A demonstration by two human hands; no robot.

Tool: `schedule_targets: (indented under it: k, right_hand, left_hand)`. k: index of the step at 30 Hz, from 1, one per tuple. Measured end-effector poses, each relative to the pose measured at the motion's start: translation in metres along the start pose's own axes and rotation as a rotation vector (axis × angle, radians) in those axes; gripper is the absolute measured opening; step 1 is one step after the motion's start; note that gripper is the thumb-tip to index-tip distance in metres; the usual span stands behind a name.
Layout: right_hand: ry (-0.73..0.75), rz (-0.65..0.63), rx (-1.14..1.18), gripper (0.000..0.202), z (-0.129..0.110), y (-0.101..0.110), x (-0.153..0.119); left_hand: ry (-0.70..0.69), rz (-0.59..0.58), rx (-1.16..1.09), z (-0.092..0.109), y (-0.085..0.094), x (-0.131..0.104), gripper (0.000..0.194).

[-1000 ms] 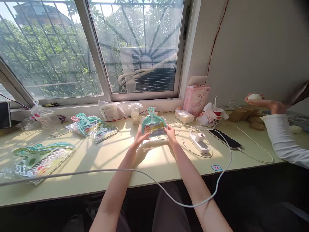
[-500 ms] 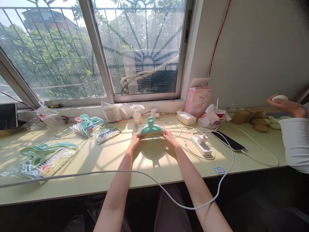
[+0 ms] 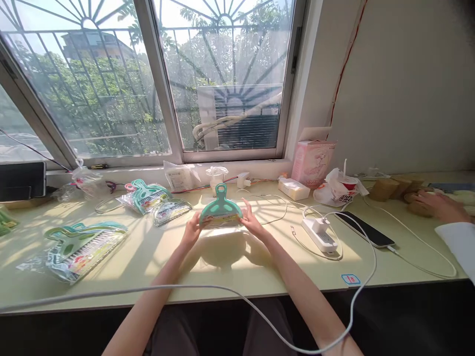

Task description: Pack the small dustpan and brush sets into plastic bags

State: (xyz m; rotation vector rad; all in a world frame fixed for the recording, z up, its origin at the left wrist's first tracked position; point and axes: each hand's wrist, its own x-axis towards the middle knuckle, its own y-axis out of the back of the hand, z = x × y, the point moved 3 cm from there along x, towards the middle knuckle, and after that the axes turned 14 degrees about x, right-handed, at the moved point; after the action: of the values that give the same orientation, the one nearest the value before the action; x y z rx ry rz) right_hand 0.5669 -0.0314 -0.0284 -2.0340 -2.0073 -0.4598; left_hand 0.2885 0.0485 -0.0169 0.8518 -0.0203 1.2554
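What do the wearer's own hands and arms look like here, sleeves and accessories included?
The left hand and right hand wear no gloves. Both forearms show no sleeve, watch or bracelet. Any ring is too small to tell. A pale cable crosses the view in front of them.

"What lies left of the dustpan point(image 3: 219, 208)?"
"Brush sets point(image 3: 87, 249), on the table point(image 3: 141, 262)."
"And right?"
"The power strip point(image 3: 318, 236), then the phone point(image 3: 365, 230) farther right. A cup point(image 3: 216, 174) stands behind the dustpan."
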Motion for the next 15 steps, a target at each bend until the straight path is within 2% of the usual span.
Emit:
schedule_targets:
  k: [2, 3, 5, 7, 10, 12, 15]
  right_hand:
    - [-0.002, -0.100, -0.013, 0.129, 0.009, -0.025, -0.005]
    - [0.012, -0.133, -0.024, 0.132, 0.012, -0.035, -0.008]
    - [0.031, -0.154, -0.027, 0.120, 0.012, -0.045, -0.011]
    - [0.024, -0.126, -0.037, 0.105, 0.009, -0.045, -0.012]
    - [0.038, -0.032, -0.133, 0.092, 0.003, -0.036, -0.009]
    - [0.057, -0.002, -0.183, 0.084, 0.000, -0.030, -0.009]
    - [0.086, 0.002, -0.169, 0.073, -0.002, -0.025, -0.012]
  left_hand:
    - [0.038, 0.029, 0.115, -0.013, 0.023, -0.020, 0.043]
    - [0.047, 0.043, 0.163, -0.017, 0.032, -0.027, 0.039]
    - [0.040, 0.054, 0.203, -0.020, 0.040, -0.034, 0.035]
    - [0.030, 0.060, 0.191, -0.020, 0.039, -0.034, 0.035]
    - [0.065, 0.041, 0.151, -0.021, 0.030, -0.029, 0.039]
    - [0.077, -0.014, 0.120, -0.021, 0.026, -0.028, 0.049]
    - [0.025, -0.149, 0.028, -0.018, 0.026, -0.035, 0.070]
